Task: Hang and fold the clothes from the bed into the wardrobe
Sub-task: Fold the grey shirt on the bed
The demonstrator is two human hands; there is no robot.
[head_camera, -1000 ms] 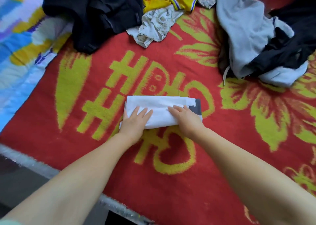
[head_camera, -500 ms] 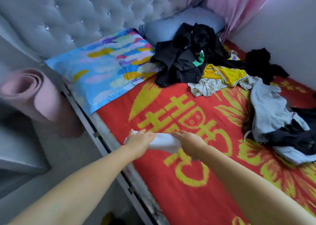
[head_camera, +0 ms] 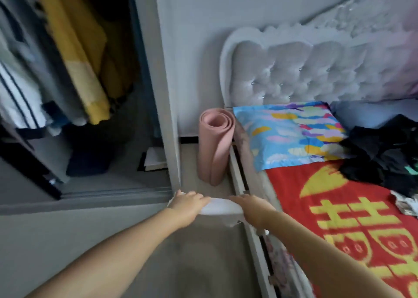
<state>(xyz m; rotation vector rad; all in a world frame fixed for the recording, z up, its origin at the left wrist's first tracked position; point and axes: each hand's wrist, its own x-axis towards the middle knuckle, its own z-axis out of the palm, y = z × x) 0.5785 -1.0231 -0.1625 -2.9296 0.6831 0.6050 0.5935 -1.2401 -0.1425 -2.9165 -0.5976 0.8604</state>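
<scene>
Folded white garment (head_camera: pixel 220 208) held between both hands above the floor, long axis running hand to hand. Left hand (head_camera: pixel 188 203) grips one end, right hand (head_camera: pixel 250 207) the other. Open wardrobe (head_camera: pixel 95 107) lies ahead-left of them — left hand nearer, likely leads in.

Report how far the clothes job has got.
Done: one white garment is folded. In hand: both hands, left and right, carry it off the bed toward the open wardrobe. Left: the black pile on the bed is unsorted.
</scene>
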